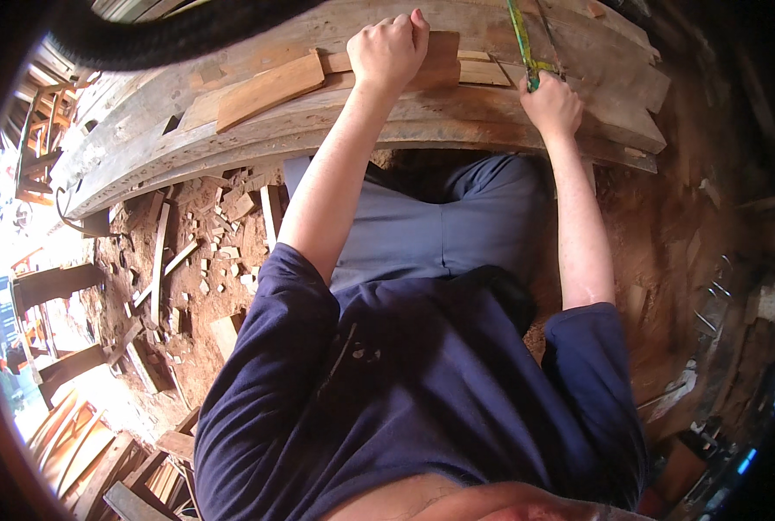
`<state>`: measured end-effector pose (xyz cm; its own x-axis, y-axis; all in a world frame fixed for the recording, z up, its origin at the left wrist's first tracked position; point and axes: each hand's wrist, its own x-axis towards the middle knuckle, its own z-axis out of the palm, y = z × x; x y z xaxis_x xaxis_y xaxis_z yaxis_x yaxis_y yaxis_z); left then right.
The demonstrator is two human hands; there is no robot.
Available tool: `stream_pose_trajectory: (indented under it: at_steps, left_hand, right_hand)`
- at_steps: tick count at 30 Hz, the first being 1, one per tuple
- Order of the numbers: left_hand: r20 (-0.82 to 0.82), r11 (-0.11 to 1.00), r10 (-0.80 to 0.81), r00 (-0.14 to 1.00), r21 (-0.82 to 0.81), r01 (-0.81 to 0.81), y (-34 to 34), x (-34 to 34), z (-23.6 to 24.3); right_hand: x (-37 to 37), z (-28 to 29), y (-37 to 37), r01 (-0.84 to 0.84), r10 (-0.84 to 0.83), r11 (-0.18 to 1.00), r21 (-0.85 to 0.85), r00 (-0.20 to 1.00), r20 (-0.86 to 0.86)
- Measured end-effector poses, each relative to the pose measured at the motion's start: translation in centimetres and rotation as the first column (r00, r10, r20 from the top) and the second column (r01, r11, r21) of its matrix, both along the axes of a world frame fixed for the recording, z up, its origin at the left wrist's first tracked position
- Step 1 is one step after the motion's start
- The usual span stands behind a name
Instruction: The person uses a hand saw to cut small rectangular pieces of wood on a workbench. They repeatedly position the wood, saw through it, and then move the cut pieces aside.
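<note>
My left hand (385,54) is closed in a fist over a short brown board (438,65) on the wooden bench. Its thumb points away from me, and the undersides of its fingers are hidden, so what they hold does not show. To the right, my right hand (552,102) is wrapped round the near end of what looks like a bow saw (521,36). That tool has a green and yellow frame, with a thin dark strip beside it; its far end runs out of view. Thin light wood strips (483,71) lie between the two hands.
Another light board (270,89) rests on the bench (144,161), left of my left hand. Offcuts (229,252) and long sticks (161,260) litter the dirt floor at left. Stacked timber (135,469) stands at the lower left. A dark curved band (179,39) crosses the upper left.
</note>
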<state>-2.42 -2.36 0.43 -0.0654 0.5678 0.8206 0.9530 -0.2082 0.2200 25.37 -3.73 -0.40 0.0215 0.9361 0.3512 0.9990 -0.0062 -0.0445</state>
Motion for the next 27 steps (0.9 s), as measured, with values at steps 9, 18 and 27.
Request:
stream_pose_trajectory:
  at_steps: [9,18,27]
  left_hand:
    - [0.029,0.989,-0.015,0.999,0.150,0.011,0.7,-0.2,-0.8]
    - [0.102,0.996,0.000,0.995,0.085,-0.009,0.2,0.2,-0.2]
    - [0.176,0.992,-0.064,0.982,0.118,0.044,-1.1,0.3,0.9]
  right_hand:
    - [1.2,-0.7,0.3,-0.051,0.067,0.991,0.122,0.988,-0.137]
    - [-4.1,2.6,-4.6,-0.278,0.287,0.903,0.328,-0.179,-0.941]
    - [-10.7,4.3,-7.1,-0.261,0.031,0.957,0.128,-0.346,-0.938]
